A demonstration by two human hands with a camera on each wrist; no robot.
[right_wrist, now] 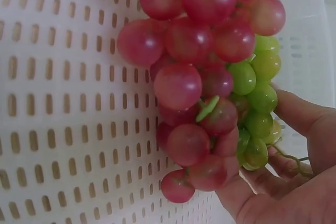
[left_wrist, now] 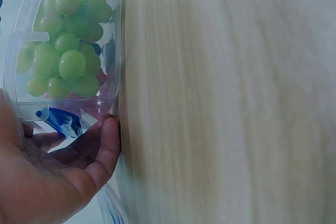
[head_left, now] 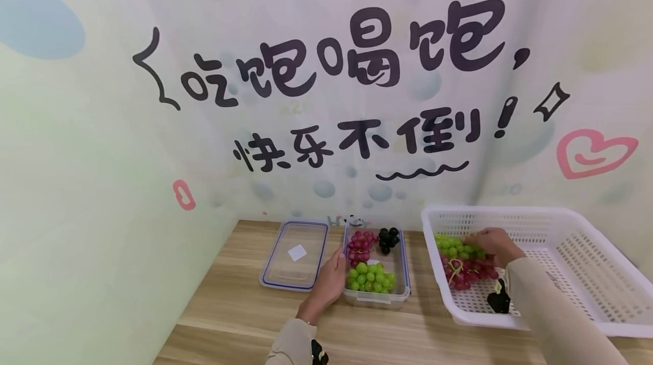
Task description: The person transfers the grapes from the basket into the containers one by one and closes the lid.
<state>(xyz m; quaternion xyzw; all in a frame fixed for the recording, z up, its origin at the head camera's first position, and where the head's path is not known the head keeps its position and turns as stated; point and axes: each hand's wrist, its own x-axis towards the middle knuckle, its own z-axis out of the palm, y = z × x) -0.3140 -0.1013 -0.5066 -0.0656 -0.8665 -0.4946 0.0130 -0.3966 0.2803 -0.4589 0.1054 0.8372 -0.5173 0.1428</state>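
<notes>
My left hand (head_left: 331, 279) holds the left side of a clear plastic food container (head_left: 401, 298), its fingers (left_wrist: 109, 140) bent beside the open side flap. Inside the container lie a bunch of red grapes (head_left: 360, 245), a bunch of green grapes (head_left: 371, 279) and a bunch of black grapes (head_left: 388, 238). Over the white basket (head_left: 442, 302), my right hand (head_left: 494, 245) grips another bunch of green grapes (right_wrist: 258, 100). Right against it in the basket is a red bunch (right_wrist: 189, 40), which partly hides my fingers in the right wrist view.
A clear lid (head_left: 295, 257) with a blue seal lies left of the container on the wooden table (head_left: 229, 297). The basket's raised rim surrounds the fruit there. Behind the table stands a wall (head_left: 316, 195) with printed lettering.
</notes>
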